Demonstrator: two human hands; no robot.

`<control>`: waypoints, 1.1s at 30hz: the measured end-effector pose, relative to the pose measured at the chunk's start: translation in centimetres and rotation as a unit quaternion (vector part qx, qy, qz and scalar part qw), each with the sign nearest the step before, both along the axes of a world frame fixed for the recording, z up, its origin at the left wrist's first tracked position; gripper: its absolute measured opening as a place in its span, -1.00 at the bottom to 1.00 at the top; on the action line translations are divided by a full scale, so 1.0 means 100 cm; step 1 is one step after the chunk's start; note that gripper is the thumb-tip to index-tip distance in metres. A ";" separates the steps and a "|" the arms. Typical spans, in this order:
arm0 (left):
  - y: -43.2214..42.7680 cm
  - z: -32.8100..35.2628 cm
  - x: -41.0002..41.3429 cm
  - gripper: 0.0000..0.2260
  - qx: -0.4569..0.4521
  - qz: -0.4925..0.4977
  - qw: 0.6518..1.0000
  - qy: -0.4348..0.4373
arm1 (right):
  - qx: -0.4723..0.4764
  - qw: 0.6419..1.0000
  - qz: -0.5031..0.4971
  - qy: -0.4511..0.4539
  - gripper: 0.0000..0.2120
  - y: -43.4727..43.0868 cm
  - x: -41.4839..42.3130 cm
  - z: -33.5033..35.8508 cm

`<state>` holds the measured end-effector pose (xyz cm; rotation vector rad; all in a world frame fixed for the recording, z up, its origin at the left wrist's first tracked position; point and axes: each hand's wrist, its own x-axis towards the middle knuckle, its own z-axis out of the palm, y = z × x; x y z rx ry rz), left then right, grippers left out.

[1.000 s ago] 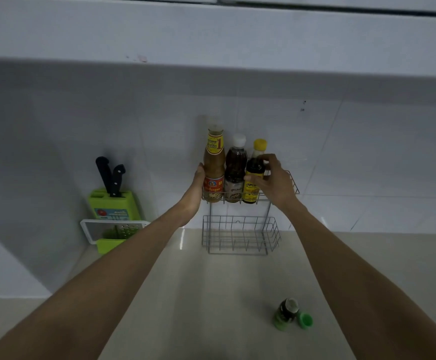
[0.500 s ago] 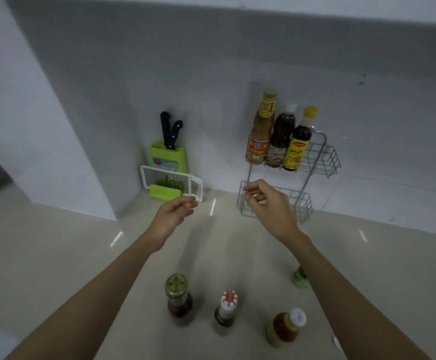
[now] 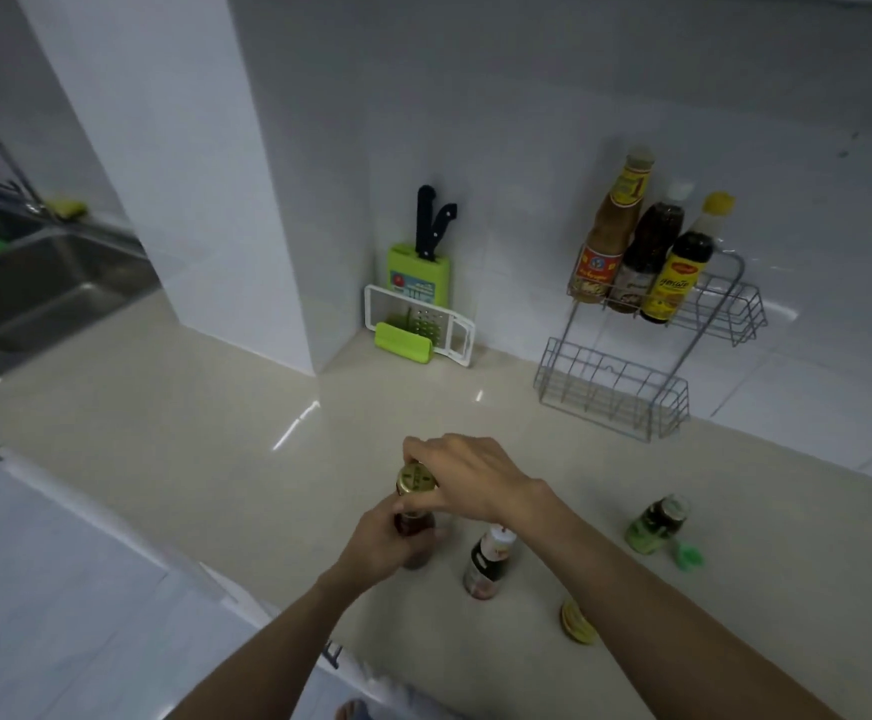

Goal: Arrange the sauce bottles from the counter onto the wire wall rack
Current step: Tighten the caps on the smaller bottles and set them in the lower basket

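Observation:
A gold-capped dark sauce bottle (image 3: 415, 480) stands on the counter near its front edge. My left hand (image 3: 387, 543) wraps its body from below and my right hand (image 3: 467, 478) grips its neck just under the cap. The wire wall rack (image 3: 719, 309) holds three bottles on its top shelf: an orange-brown one (image 3: 609, 236), a dark one (image 3: 647, 257) and a yellow-labelled one (image 3: 680, 272). Its lower shelf (image 3: 613, 392) is bare. Three more bottles stand on the counter: a white-capped one (image 3: 488, 561), a green jar (image 3: 657, 522) and a yellow-based one (image 3: 576, 623) partly hidden by my right forearm.
A green knife block (image 3: 418, 270) and a white grater (image 3: 420, 324) stand in the wall corner. A steel sink (image 3: 33, 298) with a tap lies far left. A small green cap (image 3: 688, 556) lies beside the green jar.
Both hands have dropped from mid-air near the rack down to the counter and closed on the gold-capped bottle. The view has swung left and down, showing the sink.

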<state>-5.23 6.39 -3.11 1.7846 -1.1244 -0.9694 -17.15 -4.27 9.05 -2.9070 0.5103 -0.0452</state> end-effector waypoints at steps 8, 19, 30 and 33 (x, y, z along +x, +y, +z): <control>-0.026 0.040 0.006 -0.82 -0.027 0.029 0.999 0.014 | 0.099 0.995 -0.003 0.004 -0.67 -0.027 -0.005 0.049; -0.082 0.181 0.023 -0.91 -0.102 -0.212 0.961 0.144 | 0.216 0.976 0.002 -0.008 -0.67 -0.081 -0.008 0.198; -0.087 0.182 0.021 -0.89 -0.066 -0.319 0.930 0.169 | -0.264 0.955 0.068 -0.116 -0.68 -0.071 -0.012 0.153; -0.094 0.177 0.013 -0.92 -0.104 -0.163 0.979 0.071 | -0.274 0.946 -0.043 -0.166 -0.67 -0.071 -0.010 0.140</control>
